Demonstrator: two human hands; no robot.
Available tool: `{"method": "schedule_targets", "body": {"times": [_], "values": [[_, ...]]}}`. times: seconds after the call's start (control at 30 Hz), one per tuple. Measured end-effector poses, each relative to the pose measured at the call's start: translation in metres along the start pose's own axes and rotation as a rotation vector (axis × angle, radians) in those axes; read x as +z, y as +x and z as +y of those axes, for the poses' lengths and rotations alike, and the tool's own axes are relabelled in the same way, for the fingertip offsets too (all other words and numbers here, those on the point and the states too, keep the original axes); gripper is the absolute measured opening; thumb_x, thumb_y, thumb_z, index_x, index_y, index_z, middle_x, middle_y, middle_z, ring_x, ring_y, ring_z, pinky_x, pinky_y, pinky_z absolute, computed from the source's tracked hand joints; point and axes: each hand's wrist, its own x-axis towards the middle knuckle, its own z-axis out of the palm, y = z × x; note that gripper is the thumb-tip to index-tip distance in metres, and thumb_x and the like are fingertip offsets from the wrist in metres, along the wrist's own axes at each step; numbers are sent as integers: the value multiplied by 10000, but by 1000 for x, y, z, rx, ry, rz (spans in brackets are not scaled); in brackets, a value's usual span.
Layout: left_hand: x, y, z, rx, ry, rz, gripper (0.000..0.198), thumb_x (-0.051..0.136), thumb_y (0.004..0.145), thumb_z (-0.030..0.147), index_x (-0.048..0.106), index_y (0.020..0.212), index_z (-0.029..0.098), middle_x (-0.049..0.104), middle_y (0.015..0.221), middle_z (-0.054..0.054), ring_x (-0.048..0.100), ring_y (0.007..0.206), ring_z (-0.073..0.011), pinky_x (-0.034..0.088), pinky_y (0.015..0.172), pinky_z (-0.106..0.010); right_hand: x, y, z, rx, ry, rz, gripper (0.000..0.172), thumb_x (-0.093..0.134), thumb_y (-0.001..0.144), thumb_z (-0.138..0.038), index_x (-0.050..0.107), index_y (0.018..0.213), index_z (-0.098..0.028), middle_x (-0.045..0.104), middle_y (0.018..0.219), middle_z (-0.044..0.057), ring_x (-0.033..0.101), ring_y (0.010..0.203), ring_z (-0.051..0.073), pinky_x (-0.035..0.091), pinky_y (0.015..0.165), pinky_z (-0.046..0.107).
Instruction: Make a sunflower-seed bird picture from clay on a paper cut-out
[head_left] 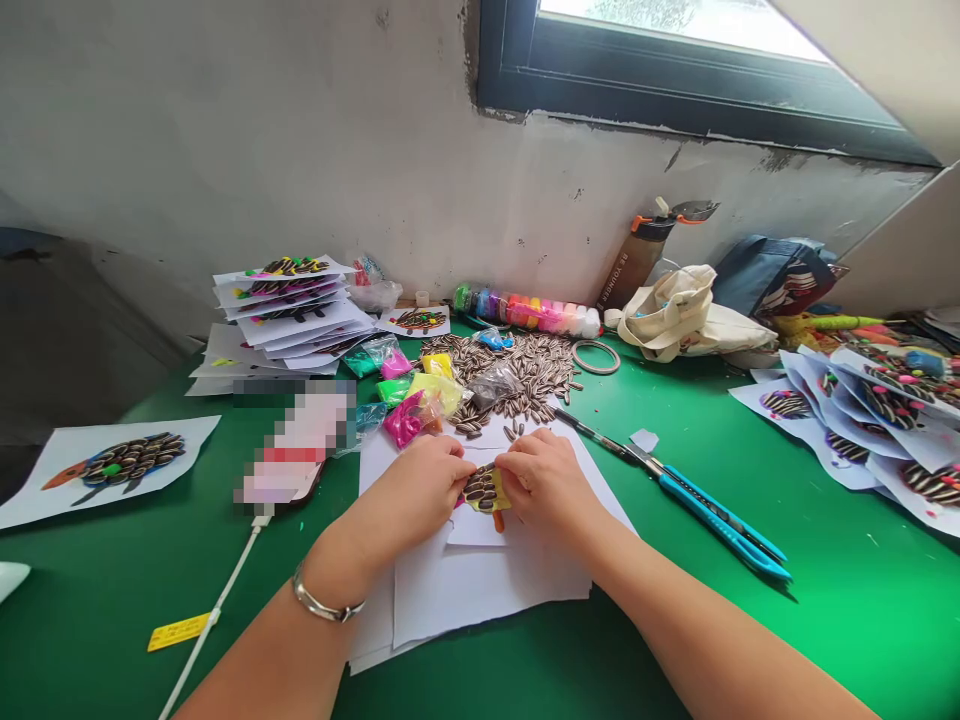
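Between my two hands is a small picture of sunflower seeds point(481, 487) set in rows on yellow clay, with an orange strip point(499, 521) below it. It is on a white sheet point(469, 533) over more white paper point(487, 600). My left hand point(420, 487), a silver bangle on its wrist, has its fingers pinched together at the picture's left edge. My right hand point(553, 485) pinches at the upper right edge of the seeds. What either set of fingertips holds is too small or hidden to tell. Loose sunflower seeds point(536, 375) lie heaped just beyond.
Bags of coloured clay point(435, 390) lie by the heap. Seed pictures are stacked at left point(292, 310) and right point(862, 410); another picture point(127, 465) lies far left. A blue cutter point(720, 520), tape ring point(596, 357), bottle point(637, 260) and cabled phone point(296, 450) surround the paper.
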Motion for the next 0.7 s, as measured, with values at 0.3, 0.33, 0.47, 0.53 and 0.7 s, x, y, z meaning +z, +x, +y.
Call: {"method": "schedule_targets", "body": {"times": [0.3,0.33,0.47,0.53,0.7], "values": [[2,2,-4,6,-5,0,288,457,896,104,635,676,154,590,807,-54,529,731,-150,382,635,-259,-6,4,25,72,71,129,194,576,836,-131,736,802,-235,683,813,25,508,815,184,279,696,306],[3,2,-5,5,-7,1,291,452,898,101,634,677,154,594,817,-56,534,741,-152,387,644,-260,-7,5,30,109,68,148,203,567,845,-135,741,839,-240,687,830,27,516,835,190,278,695,305],[5,3,-7,2,-24,11,294,441,900,97,646,698,160,608,848,-64,549,778,-163,405,674,-262,-4,11,42,158,41,168,219,552,865,-144,744,865,-250,686,856,32,514,860,197,267,688,301],[5,3,-7,1,-25,12,296,441,900,99,642,691,160,608,847,-63,550,775,-164,405,672,-263,0,17,40,121,9,157,209,555,871,-160,743,859,-251,676,856,34,501,849,195,257,677,300],[5,3,-7,8,-13,10,297,433,899,98,614,671,161,604,821,-57,543,753,-161,395,651,-264,9,27,30,77,-132,129,211,559,879,-194,716,743,-227,643,840,45,463,817,194,235,658,308]]}}
